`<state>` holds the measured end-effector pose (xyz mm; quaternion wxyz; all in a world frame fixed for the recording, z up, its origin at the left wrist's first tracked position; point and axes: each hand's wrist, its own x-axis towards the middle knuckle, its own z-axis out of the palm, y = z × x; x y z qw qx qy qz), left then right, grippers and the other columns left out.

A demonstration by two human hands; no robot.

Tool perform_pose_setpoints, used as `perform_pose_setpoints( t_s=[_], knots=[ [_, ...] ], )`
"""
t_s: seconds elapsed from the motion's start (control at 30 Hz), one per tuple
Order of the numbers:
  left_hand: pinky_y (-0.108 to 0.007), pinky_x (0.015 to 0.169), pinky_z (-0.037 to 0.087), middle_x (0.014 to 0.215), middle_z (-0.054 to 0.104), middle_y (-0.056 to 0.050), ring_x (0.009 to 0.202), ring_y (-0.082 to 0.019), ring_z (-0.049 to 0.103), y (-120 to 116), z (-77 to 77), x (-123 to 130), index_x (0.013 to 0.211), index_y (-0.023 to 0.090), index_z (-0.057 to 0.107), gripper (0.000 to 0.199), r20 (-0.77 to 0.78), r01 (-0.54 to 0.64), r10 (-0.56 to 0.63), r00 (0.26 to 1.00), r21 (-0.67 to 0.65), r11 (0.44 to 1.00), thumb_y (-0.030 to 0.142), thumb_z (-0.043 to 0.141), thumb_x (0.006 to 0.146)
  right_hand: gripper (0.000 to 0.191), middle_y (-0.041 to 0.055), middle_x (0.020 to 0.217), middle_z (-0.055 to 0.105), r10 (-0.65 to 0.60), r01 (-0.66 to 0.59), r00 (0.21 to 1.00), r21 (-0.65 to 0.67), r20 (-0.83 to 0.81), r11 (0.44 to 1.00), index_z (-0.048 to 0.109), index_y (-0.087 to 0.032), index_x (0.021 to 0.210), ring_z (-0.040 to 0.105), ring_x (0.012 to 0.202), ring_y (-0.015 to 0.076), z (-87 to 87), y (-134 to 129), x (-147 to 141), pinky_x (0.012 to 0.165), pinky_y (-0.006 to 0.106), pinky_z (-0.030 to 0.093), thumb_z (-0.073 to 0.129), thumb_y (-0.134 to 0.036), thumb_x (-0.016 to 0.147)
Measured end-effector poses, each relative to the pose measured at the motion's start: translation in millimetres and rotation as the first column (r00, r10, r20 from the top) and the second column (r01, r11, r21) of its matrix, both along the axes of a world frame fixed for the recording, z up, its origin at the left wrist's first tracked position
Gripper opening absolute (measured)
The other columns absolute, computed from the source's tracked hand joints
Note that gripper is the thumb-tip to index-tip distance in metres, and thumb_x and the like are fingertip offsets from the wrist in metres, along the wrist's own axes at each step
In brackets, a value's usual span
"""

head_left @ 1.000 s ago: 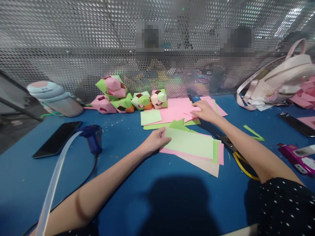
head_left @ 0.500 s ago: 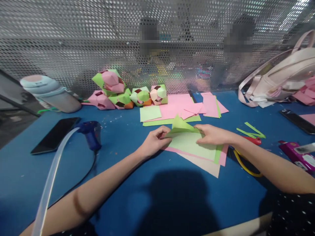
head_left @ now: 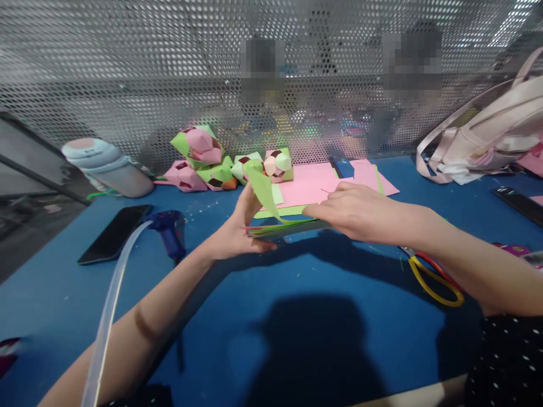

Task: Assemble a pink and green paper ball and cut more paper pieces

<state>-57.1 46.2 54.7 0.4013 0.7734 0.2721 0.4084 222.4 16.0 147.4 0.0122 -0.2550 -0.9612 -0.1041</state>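
A stack of coloured paper sheets is held nearly edge-on above the blue table, with pink, green and pale layers showing. My left hand grips its left end, thumb and fingers on either side. A light green strip of paper curls upward from the stack beside that hand. At the right end, my right hand is closed around the sheets, its fingertips partly hidden. Behind the stack lie pink sheets with a green one under them. Scissors with yellow and red handles rest below my right forearm.
To the left are a blue hot glue gun with a long clear glue stick, a black phone and a bottle. Folded paper balls sit by the perforated metal panel. A pale bag stands at right.
The fanned sheets have been lifted and tilted from lying flat to nearly edge-on. They are now gathered into an evener stack. My hands have moved apart, and the scissors show more fully.
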Motion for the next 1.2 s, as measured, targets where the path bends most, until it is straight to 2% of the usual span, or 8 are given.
perform_pose_setpoints(
  t_s=[0.27,0.33,0.43,0.57,0.77,1.0,1.1,1.2],
  knots=[
    [-0.053,0.119,0.021,0.162,0.015,-0.011,0.149,-0.036,0.013,7,-5.0,-11,0.153,0.036,0.003,0.132,0.036,-0.125,0.122,0.992,0.108,0.986,0.037,0.091,0.055,0.041,0.0039,0.076,0.067,-0.013,0.014,0.999,-0.011,0.047,1.000,0.059,-0.021,0.115,0.052,0.065,0.0182,-3.6,16,-1,0.064,0.033,0.029,0.045,-0.001,0.082],
    [-0.051,0.118,0.024,0.157,0.028,-0.013,0.146,-0.035,0.024,6,-2.1,-12,0.153,0.032,0.007,0.127,0.041,-0.155,0.151,0.988,0.140,0.978,0.034,0.091,0.057,0.041,0.0042,0.078,0.067,-0.027,0.027,0.999,-0.027,0.018,0.999,0.060,-0.022,0.115,0.053,0.066,0.0187,-5.1,18,2,0.062,0.033,0.028,0.045,-0.003,0.082],
    [-0.047,0.112,0.036,0.122,0.062,-0.010,0.126,-0.028,0.053,3,-4.1,-11,0.151,0.027,0.017,0.110,0.037,-0.172,0.169,0.985,0.099,0.980,0.026,0.086,0.066,0.045,0.0052,0.084,0.069,-0.097,0.094,0.994,-0.066,-0.055,0.993,0.057,-0.023,0.123,0.055,0.069,0.0197,-16.7,26,6,0.060,0.031,0.029,0.046,-0.007,0.082],
    [-0.045,0.110,0.039,0.088,0.069,-0.001,0.111,-0.023,0.064,-3,-17.4,-4,0.148,0.024,0.026,0.093,0.015,-0.262,0.262,0.965,-0.031,0.965,0.025,0.080,0.072,0.052,0.0058,0.098,0.072,-0.203,0.163,0.969,-0.247,-0.145,0.955,0.053,-0.024,0.131,0.061,0.078,0.0214,-37.8,43,13,0.062,0.030,0.038,0.054,-0.013,0.080],
    [-0.039,0.097,0.050,0.109,0.071,-0.009,0.101,-0.024,0.066,-6,-36.5,1,0.114,0.019,0.066,0.048,-0.200,-0.365,0.339,0.919,-0.106,0.925,0.036,0.078,0.072,0.059,0.0075,0.113,0.070,-0.411,0.217,0.881,-0.572,-0.235,0.791,0.050,-0.021,0.138,0.066,0.090,0.0225,-47.3,49,38,0.074,0.032,0.051,0.062,-0.023,0.081],
    [-0.035,0.088,0.051,0.099,0.074,-0.006,0.091,-0.022,0.066,-5,-48.1,3,0.097,0.018,0.074,0.031,-0.204,-0.419,0.386,0.900,-0.157,0.894,0.040,0.074,0.075,0.056,0.0086,0.121,0.066,-0.519,0.153,0.802,-0.737,-0.296,0.658,0.057,-0.023,0.133,0.063,0.107,0.0247,-62.5,47,80,0.096,0.042,0.051,0.068,-0.035,0.079],
    [-0.034,0.082,0.052,0.092,0.073,-0.006,0.084,-0.021,0.065,-5,-50.2,3,0.093,0.015,0.074,0.032,-0.177,-0.469,0.438,0.881,-0.211,0.858,0.040,0.076,0.074,0.067,0.0109,0.129,0.062,-0.647,0.077,0.664,-0.827,-0.375,0.557,0.055,-0.021,0.132,0.061,0.113,0.0243,-79.8,44,98,0.100,0.043,0.049,0.076,-0.034,0.070],
    [-0.033,0.080,0.051,0.092,0.073,-0.006,0.083,-0.020,0.064,-3,-52.3,4,0.094,0.015,0.073,0.033,-0.145,-0.453,0.430,0.891,-0.251,0.855,0.040,0.076,0.073,0.072,0.0109,0.124,0.064,-0.809,-0.064,0.444,-0.914,-0.386,0.401,0.054,-0.022,0.129,0.067,0.094,0.0217,-104.3,34,101,0.083,0.040,0.055,0.079,-0.023,0.061]
  ],
)
